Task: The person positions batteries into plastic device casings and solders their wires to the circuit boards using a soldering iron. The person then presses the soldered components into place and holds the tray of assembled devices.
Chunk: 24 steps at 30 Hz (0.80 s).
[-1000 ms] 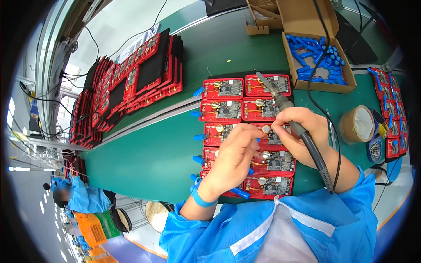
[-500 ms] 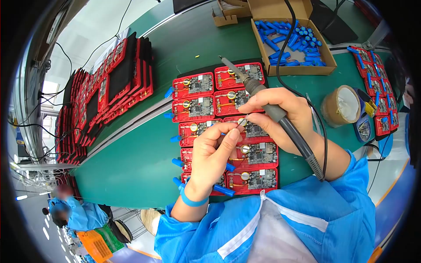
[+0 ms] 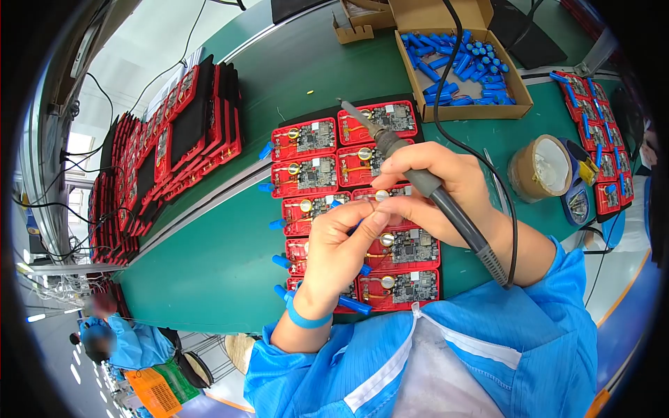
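My left hand (image 3: 333,254), with a blue band (image 3: 306,319) at the wrist, pinches a thin wire (image 3: 372,205) between thumb and forefinger. My right hand (image 3: 453,191) grips a soldering iron (image 3: 465,230), its metal tip pointing up and left, away from the wire. The right thumb and a fingertip meet the left fingertips at the wire. Beneath both hands lie red plastic cases (image 3: 304,180) in two columns, each with a circuit board (image 3: 415,246) and a round coin cell (image 3: 387,239). Blue cylindrical batteries (image 3: 354,304) stick out along the cases; my left hand hides some.
A cardboard box (image 3: 519,111) of blue batteries stands at the back. To the right are a tape roll (image 3: 540,167), a blue-handled tool (image 3: 580,184) and more cases (image 3: 608,167). Stacked red cases (image 3: 164,150) rise at left. The iron's black cord (image 3: 514,230) crosses the table.
My right hand has shifted slightly left and down with the soldering iron, bringing its fingertips against the left ones. My left hand has barely moved.
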Motion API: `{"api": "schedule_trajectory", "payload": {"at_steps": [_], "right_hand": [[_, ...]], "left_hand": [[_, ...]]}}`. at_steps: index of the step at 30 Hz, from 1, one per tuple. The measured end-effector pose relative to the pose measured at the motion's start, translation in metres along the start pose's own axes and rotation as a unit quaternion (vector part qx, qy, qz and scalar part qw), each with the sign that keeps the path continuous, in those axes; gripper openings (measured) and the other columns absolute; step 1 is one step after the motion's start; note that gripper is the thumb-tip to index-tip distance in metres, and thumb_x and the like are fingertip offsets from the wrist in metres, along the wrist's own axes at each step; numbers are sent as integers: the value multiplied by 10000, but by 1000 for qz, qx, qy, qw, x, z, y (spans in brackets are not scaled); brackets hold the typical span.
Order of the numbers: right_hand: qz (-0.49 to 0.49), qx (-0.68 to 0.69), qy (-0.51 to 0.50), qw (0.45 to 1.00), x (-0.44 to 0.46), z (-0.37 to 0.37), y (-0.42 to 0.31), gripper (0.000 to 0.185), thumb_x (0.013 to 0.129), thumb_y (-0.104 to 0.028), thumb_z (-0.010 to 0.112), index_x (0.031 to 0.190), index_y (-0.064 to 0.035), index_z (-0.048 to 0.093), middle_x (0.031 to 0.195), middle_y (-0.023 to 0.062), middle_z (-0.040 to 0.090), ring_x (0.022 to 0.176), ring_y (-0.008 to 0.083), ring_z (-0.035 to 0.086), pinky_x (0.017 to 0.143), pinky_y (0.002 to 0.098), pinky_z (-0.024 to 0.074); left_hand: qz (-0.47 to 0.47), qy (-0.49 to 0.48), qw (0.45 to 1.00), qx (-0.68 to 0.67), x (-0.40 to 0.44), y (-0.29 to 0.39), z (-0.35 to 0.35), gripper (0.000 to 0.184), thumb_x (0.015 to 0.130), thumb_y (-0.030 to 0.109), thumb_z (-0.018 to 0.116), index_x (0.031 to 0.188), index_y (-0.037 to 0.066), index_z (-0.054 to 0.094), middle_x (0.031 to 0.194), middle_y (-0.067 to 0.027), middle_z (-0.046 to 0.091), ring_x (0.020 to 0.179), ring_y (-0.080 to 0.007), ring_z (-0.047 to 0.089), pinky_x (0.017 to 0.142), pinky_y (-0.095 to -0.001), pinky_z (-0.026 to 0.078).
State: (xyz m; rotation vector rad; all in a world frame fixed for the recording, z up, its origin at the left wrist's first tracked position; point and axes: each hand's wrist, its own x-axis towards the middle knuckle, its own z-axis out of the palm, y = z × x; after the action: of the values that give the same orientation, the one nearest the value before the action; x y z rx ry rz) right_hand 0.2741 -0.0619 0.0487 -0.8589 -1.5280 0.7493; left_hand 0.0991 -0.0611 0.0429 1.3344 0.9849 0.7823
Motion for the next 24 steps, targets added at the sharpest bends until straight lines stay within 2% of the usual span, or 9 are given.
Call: {"api": "schedule_trajectory", "payload": {"at_steps": [2, 4, 6, 7, 8, 13, 15, 22, 24], "right_hand": [[-14, 17, -23, 1000, 0, 1, 8, 297, 702, 20, 691, 972, -24, 576, 801, 93, 633, 709, 186, 655, 605, 259, 507], [-38, 7, -46, 998, 0, 0, 10, 305, 714, 34, 702, 974, -23, 552, 797, 81, 635, 655, 88, 620, 553, 202, 480], [120, 78, -25, 989, -2, 0, 2, 268, 730, 27, 676, 966, -40, 567, 736, 41, 612, 636, 70, 600, 557, 204, 475], [140, 121, 1, 983, -3, 1, 3, 259, 749, 39, 659, 970, -47, 553, 736, 26, 598, 627, 28, 562, 546, 184, 460], [140, 120, 2, 983, -3, 2, 3, 259, 749, 39, 659, 970, -47, 553, 736, 26, 598, 627, 28, 562, 546, 184, 460], [112, 123, 48, 985, -4, 6, 6, 259, 749, 52, 658, 969, -38, 555, 719, 46, 617, 665, 67, 601, 569, 199, 480], [94, 124, 60, 986, -5, 6, 8, 253, 739, 42, 674, 961, -27, 573, 735, 75, 642, 699, 106, 632, 589, 222, 496], [113, 61, 62, 990, -8, 5, 8, 255, 729, 33, 684, 957, -34, 591, 737, 72, 641, 685, 111, 633, 596, 235, 502], [21, -5, 78, 997, -7, 5, 12, 252, 721, 36, 684, 947, -36, 599, 746, 82, 644, 674, 120, 634, 597, 236, 502]], "left_hand": [[92, -76, 989, 83, 7, -10, -2, 145, 858, 108, 584, 905, -8, 656, 839, -83, 677, 742, -161, 616, 644, -310, 469], [100, -82, 985, 113, 8, -8, -3, 135, 849, 105, 590, 900, -3, 654, 823, -80, 677, 735, -167, 613, 662, -319, 454], [107, -90, 980, 142, 5, -8, -1, 126, 840, 101, 595, 894, 2, 652, 806, -77, 676, 728, -173, 610, 679, -328, 439], [96, -15, 991, 89, 2, -9, 3, 123, 839, 99, 598, 902, 7, 650, 782, -67, 673, 721, -159, 606, 714, -318, 427], [84, 60, 994, 34, 1, -10, 6, 122, 838, 98, 601, 911, 12, 648, 759, -58, 670, 713, -144, 602, 749, -309, 414], [92, 74, 993, 26, 1, -8, 8, 116, 854, 78, 591, 935, 9, 639, 783, -48, 661, 743, -123, 594, 776, -291, 407], [54, 74, 989, -113, 0, -4, 13, 106, 869, 59, 574, 936, -3, 628, 815, -40, 643, 775, -108, 574, 751, -262, 424], [127, 113, 979, -114, 9, -19, 15, 117, 886, 82, 568, 939, -12, 612, 842, -25, 611, 805, -84, 541, 739, -221, 436], [87, 95, 975, -180, 9, -16, 18, 113, 885, 86, 572, 922, -13, 611, 851, -18, 591, 785, -79, 527, 736, -215, 427]]}}
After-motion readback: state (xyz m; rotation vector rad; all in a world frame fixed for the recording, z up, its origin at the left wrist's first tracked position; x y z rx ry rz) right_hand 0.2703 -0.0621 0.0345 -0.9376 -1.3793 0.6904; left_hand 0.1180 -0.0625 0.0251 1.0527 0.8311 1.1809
